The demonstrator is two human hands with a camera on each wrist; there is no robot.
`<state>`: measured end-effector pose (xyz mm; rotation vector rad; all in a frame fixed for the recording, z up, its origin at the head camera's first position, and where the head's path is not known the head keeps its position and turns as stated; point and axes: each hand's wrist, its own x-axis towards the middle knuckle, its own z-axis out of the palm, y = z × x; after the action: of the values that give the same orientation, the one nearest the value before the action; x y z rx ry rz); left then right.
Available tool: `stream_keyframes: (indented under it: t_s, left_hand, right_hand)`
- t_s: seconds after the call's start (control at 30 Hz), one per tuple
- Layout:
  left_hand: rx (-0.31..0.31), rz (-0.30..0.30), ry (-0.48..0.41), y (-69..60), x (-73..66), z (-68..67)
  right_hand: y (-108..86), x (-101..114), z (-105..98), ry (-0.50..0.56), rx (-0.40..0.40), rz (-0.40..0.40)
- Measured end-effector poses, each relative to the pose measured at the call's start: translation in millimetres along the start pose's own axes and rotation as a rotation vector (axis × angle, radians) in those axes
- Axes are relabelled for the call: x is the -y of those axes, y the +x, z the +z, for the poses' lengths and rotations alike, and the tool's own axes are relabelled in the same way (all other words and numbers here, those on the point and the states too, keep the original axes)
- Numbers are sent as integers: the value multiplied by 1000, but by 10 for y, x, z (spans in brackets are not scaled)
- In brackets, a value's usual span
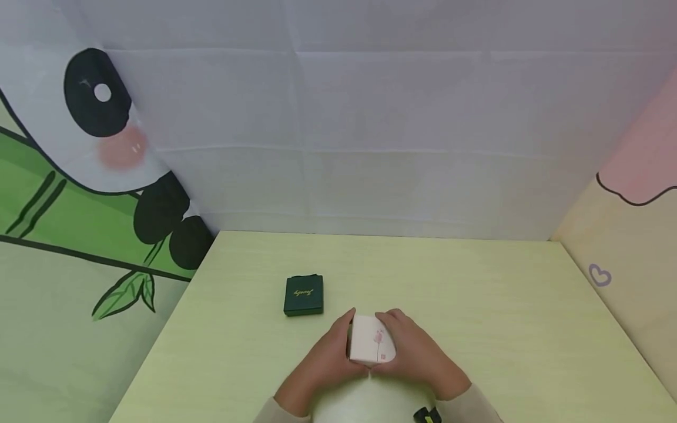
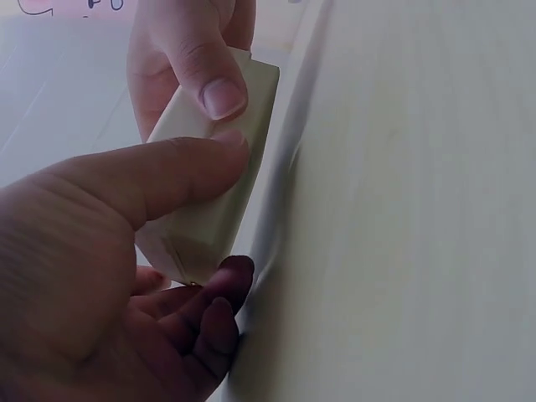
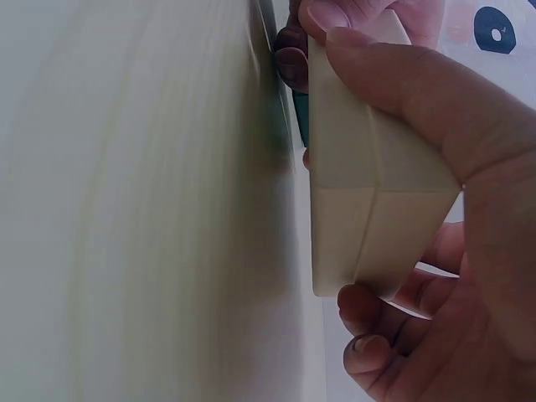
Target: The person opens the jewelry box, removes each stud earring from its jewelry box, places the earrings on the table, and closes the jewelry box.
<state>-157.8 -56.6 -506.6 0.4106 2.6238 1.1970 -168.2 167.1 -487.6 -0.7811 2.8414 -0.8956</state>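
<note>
Black thing [image 1: 427, 415]: peeking in at the bottom edge, nearer the wearer than the white box [image 1: 372, 339] and off to its right, too cut off to name.
Sleeves [image 1: 282, 413]: pale cuffs, one on each side, both on the near side of the white box.
Left hand [image 1: 334, 351]: clamped on the white box from its left, thumb laid along the near face!
Right hand [image 1: 415, 352]: clamped on it too, from its right, and the two thumb tips come close together.
White box: right there between both hands, pink drawing facing up, a seam along its side; touching the surface [image 1: 476, 294] or not, I can't tell.
Green box [image 1: 304, 295]: beyond the white box and to its left, apart from both hands, gold script on top.
Surface: pale wood, spreading out all around the white box.
Backdrop [image 1: 370, 117]: creased cloth, far behind the white box, cartoon face [image 1: 119, 150] well to its left.
</note>
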Motion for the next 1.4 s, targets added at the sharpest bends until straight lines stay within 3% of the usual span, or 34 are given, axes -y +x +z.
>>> stream_keyframes:
  t_s: [0.4,0.63,0.9,1.1,1.4]
  left_hand:
    - [-1,53,4,-73,48,42]
    - [6,79,-10,-218,154,48]
    - [18,90,70,-315,185,35]
    - [-3,104,111,-303,171,24]
    - [20,91,103,-335,189,4]
  right_hand:
    - [-108,-3,-15,15,37,11]
    - [-205,139,86,-23,13,5]
    - [-263,275,177,-96,10,13]
    - [-223,276,198,-117,0,2]
    - [-203,333,273,-177,-3,3]
